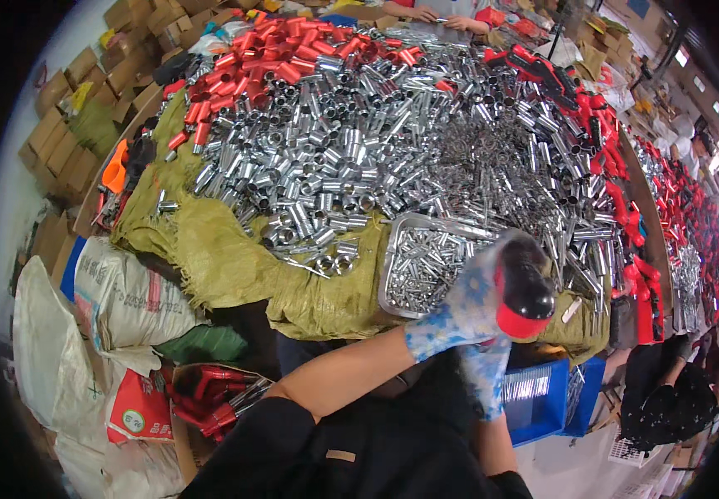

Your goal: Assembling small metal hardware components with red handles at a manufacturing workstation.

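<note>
My left hand (464, 301), in a blue-and-white patterned glove, is closed round a black and red rounded tool part (529, 293). Its glossy black end and red rim face me; blur and the glove hide the rest. Just below, my right hand (484, 376) wears a matching glove. Its fingers are hidden behind the left hand and the part, so I cannot see what it grips. Beside my left hand stands a clear tray (386, 279) holding many small metal pins (426, 262). Behind it spreads a large heap of shiny metal sleeves (318, 158).
Red tubular parts (251, 62) are piled at the far left, red and black handles (617, 158) along the right. Yellow woven sacking (218, 262) covers the near edge. Blue bins (534, 420) sit lower right, a box of red tools (205, 395) lower left. Other people work far ahead and at right.
</note>
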### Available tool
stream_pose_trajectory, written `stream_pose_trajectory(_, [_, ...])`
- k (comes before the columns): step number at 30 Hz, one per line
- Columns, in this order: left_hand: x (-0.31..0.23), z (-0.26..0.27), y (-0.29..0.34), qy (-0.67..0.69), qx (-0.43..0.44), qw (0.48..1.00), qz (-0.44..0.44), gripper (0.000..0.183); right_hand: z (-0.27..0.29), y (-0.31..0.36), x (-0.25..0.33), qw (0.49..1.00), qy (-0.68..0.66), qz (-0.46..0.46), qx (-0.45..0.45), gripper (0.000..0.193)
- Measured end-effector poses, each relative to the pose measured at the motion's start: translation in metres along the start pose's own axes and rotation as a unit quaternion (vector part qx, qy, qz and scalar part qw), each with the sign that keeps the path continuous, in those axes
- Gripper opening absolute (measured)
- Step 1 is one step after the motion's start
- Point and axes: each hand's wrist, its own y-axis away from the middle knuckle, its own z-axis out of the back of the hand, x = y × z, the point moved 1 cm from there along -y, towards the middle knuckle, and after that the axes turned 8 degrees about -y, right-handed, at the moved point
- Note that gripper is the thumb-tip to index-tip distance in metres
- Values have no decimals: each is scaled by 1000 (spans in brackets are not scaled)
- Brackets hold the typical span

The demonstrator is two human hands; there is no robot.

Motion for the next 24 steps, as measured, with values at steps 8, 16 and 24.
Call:
stream_pose_trajectory(8, [-33, 5, -11, -221, -19, 952, -212, 47, 10, 1, 12, 994, 63, -54, 70, 30])
stream_pose_trajectory(16, [-28, 61, -50, -387, 315, 858, -121, 42, 26, 7, 33, 928, -154, -329, 79, 25])
stream_pose_trajectory(24, [55, 171, -98, -746, 307, 589, -42, 31, 29, 10, 13, 922, -321, -170, 137, 48])
